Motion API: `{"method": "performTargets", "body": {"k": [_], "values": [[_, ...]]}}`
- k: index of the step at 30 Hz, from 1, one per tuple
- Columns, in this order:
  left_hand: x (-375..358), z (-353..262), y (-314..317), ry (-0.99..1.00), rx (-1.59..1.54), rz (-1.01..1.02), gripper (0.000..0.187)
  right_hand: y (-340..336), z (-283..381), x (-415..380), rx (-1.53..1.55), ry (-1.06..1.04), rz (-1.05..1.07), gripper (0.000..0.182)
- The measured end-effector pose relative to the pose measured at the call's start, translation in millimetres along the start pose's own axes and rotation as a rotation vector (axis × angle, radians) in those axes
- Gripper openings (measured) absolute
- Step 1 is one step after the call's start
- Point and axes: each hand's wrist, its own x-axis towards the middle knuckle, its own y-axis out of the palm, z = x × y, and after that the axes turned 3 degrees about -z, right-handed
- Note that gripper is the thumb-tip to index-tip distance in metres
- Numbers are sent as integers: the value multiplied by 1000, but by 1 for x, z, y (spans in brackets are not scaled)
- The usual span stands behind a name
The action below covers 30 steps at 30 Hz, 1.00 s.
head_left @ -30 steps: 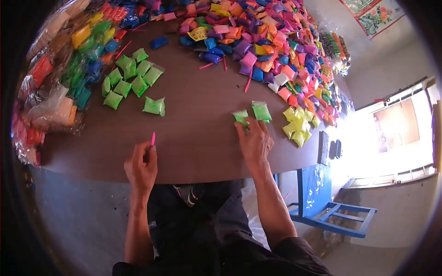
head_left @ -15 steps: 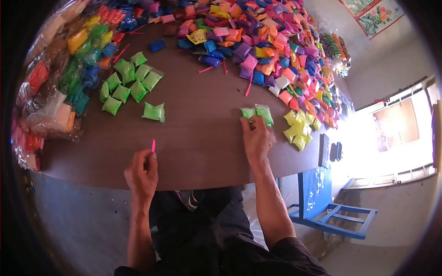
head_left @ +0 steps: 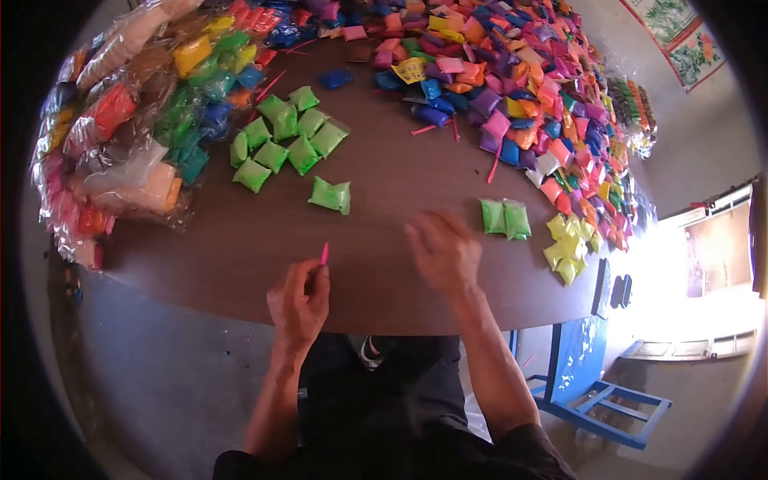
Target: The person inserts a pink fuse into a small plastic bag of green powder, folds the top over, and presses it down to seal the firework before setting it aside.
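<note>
Over brown tabletop [head_left: 392, 280], left hand [head_left: 299, 298] holds a part-hidden pink stick [head_left: 325, 254]; right hand [head_left: 448, 253] blurs, its grip unclear.

The right hand [head_left: 448, 252] has let go of the two green packets [head_left: 510, 219] and drawn off leftward, blurred over the desk [head_left: 384, 296] and farther from the yellow packets [head_left: 566, 248]. The green pair, slightly apart a second ago, now lies edge to edge, left of those yellow packets.

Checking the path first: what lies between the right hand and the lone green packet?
In the head view, only bare table lies between right hand and lone packet.
</note>
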Motion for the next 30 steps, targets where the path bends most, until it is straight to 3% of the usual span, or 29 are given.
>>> {"method": "performTargets", "body": {"k": [2, 8, 12, 14, 17, 23, 26, 30], "values": [[1, -1, 0, 24, -15, -13, 14, 25, 22, 18, 29, -259, -1, 29], [2, 5, 2, 68, -34, -60, 14, 82, 55, 49, 86, -413, 174, 42], [-1, 7, 3, 28, -91, -69, 13, 81, 44, 43, 52, -312, 194, 41], [-1, 10, 5, 37, -85, -80, 13, 57, 39, 29, -7, -319, 217, 39], [-2, 11, 5, 44, -66, -71, 13, -1, 35, -5, 143, -182, 344, 37], [-1, 6, 3, 44, -48, -60, 12, -80, 11, -15, 155, 28, 882, 33], [-3, 6, 1, 15, -63, -21, 11, -73, -4, -4, 255, 313, 982, 34], [-2, 8, 3, 35, -82, -48, 12, -63, -1, 4, 185, 135, 804, 30]]}}
